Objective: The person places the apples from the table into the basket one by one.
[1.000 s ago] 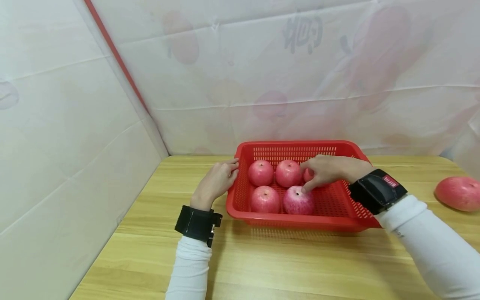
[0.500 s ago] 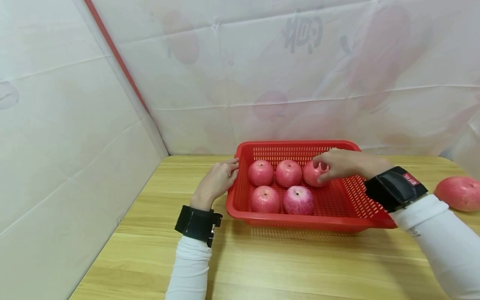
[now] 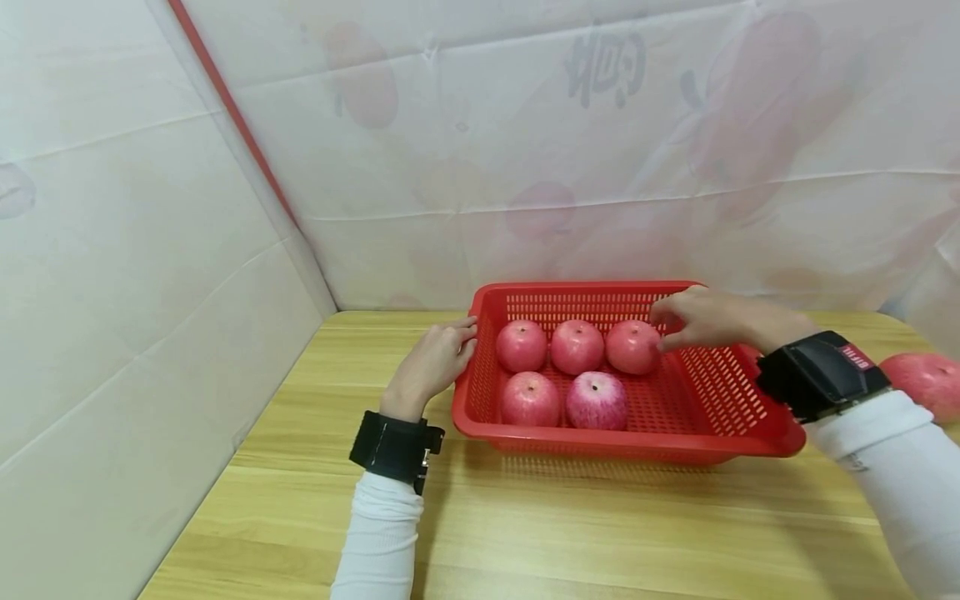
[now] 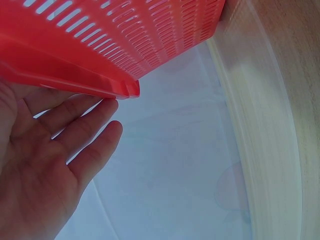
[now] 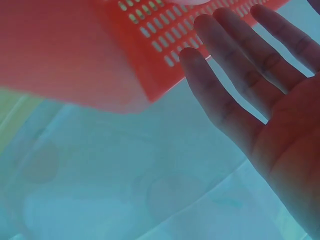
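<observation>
In the head view, a red plastic basket (image 3: 600, 437) stands on the table with several apples in it. Three lie along the back: left apple (image 3: 522, 346), middle apple (image 3: 577, 347) and right apple (image 3: 633, 345). In front are a pink apple (image 3: 531, 400) and a purple-streaked apple (image 3: 597, 403). My left hand (image 3: 433, 364) rests on the basket's left rim, its fingers nearly straight in the left wrist view. Over the basket's right part, my right hand (image 3: 701, 318) is close beside the right back apple, fingers loosely spread and holding nothing in the right wrist view.
Another red fruit (image 3: 930, 385) lies on the wooden table (image 3: 600, 525) at the far right, partly behind the right wrist. A pale printed cloth wall (image 3: 450, 150) rises behind the basket, and another stands at the left.
My right hand has moved off the right back apple, rightward and slightly back, uncovering it. My left hand has stayed on the rim.
</observation>
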The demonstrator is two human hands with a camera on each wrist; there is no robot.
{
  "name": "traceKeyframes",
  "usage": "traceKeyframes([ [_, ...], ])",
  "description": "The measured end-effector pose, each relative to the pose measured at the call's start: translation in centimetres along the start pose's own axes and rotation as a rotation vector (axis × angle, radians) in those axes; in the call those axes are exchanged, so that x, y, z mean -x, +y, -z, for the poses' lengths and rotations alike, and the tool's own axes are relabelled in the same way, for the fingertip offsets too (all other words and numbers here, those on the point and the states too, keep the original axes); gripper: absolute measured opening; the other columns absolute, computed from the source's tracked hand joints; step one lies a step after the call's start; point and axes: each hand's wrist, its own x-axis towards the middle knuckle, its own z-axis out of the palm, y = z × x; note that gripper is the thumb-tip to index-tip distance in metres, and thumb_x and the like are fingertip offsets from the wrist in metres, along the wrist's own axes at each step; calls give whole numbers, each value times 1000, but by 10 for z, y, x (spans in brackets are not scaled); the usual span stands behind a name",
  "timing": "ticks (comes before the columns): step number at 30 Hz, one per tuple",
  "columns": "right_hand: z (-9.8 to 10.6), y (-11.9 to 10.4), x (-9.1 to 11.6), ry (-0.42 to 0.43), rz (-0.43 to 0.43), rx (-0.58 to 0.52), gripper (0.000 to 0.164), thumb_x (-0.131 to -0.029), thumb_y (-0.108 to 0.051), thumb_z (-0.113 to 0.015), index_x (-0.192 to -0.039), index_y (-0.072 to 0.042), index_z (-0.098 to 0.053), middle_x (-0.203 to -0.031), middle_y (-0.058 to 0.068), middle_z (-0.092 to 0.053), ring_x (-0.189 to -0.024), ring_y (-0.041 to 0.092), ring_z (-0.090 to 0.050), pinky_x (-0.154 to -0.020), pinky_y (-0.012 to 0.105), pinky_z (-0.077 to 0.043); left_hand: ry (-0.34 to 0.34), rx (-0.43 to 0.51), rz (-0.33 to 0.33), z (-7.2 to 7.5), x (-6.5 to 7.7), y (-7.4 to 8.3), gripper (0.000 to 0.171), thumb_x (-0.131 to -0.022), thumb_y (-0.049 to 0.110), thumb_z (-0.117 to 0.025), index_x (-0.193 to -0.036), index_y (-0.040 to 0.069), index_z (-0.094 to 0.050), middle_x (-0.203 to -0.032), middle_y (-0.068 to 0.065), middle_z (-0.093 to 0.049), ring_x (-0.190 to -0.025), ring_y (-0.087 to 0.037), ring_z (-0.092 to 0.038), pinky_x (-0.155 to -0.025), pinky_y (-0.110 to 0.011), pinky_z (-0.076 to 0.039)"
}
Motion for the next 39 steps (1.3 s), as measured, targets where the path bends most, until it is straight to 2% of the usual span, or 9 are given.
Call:
traceKeyframes([
  [7, 0, 14, 6, 27, -7, -2, 31, -73, -24, -72, -97, -7, -63, -80, 0, -60, -71, 14, -50, -64, 36, -49, -6, 7, 9, 1, 1, 0, 30, -89, 9, -52, -117, -1, -57, -127, -13, -51, -110, -24, -49, -81, -32, -50],
  [12, 1, 18, 9, 25, -25, -37, 28, -74, -23, -72, -95, -8, -63, -80, -1, -61, -71, 13, -52, -62, 34, -50, -8, 8, 11, 2, 2, 0, 30, -89, 10, -52, -117, -1, -57, -127, -13, -51, -108, -24, -50, -74, -28, -52],
  [19, 6, 18, 13, 31, -47, -44, 24, -74, -19, -71, -94, -7, -63, -77, 0, -59, -69, 14, -51, -59, 32, -49, -8, 20, 11, 3, 2, 1, 29, -89, 10, -52, -116, -1, -58, -128, -13, -50, -109, -24, -49, -81, -32, -50],
  [26, 9, 22, 17, 25, -67, -33, 28, -75, -24, -71, -95, -5, -62, -79, 0, -60, -71, 14, -52, -61, 34, -49, -4, 27, 12, 4, 2, 1, 29, -89, 9, -52, -115, -1, -58, -128, -14, -50, -108, -24, -50, -78, -30, -51],
  [39, 11, 34, 26, 82, -34, -60, 29, -75, -24, -72, -95, -6, -62, -78, -1, -62, -71, 11, -54, -64, 35, -50, -3, 18, 0, 4, 2, 2, 29, -89, 9, -52, -116, -1, -58, -126, -14, -51, -107, -25, -50, -79, -32, -50],
])
